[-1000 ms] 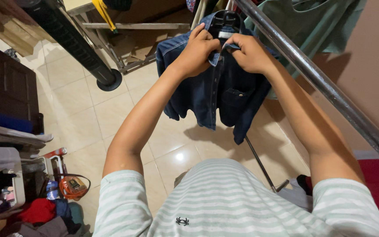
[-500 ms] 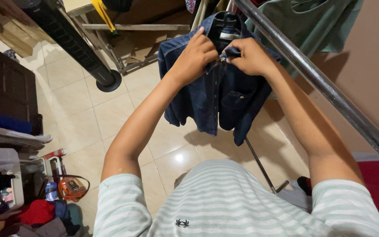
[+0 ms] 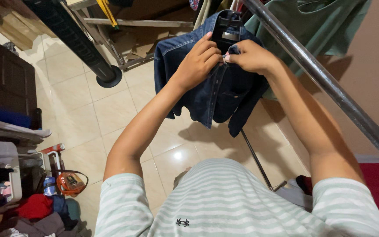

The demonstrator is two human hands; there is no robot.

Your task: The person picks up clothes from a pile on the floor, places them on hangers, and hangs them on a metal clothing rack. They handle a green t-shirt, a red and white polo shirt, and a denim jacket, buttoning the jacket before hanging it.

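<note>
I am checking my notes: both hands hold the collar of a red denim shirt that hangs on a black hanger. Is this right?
Not quite: the head view shows the denim shirt is dark blue, not red. Both the left hand and right hand hold its collar, and it hangs on a black hanger.

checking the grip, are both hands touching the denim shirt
Touching. The head view shows the left hand and right hand both pinching the denim shirt at its collar placket.
</note>
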